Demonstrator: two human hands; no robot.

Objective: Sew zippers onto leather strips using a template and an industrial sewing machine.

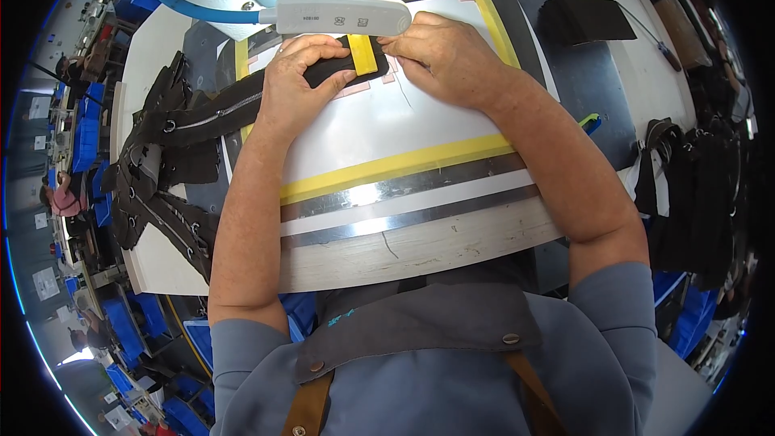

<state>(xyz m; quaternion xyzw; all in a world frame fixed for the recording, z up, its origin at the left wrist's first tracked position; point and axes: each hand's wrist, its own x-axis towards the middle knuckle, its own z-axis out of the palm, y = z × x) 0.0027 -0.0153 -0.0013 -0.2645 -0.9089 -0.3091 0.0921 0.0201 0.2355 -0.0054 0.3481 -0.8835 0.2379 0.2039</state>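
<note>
A long black fabric strip with a metal zipper [222, 113] runs from the left onto the white sheet, its rounded end between my hands. Across that end lies a yellow piece [363, 56], like tape or a small block. My left hand [295, 85] grips the strip left of the yellow piece, thumb and fingers closing on it. My right hand [448, 56] is curled, its fingertips pinching at the strip's right end. Part of these fingertips is hidden by a white lamp head [343, 16] on a blue flexible neck [194, 10], hanging above the work.
Yellow tape [395, 165] borders the white sheet [355, 141] on the table. Black zippered pieces [153, 153] heap at the left; more black fabric [690, 202] hangs at the right. A folded black piece [585, 18] and a screwdriver-like tool [666, 55] lie at the far right.
</note>
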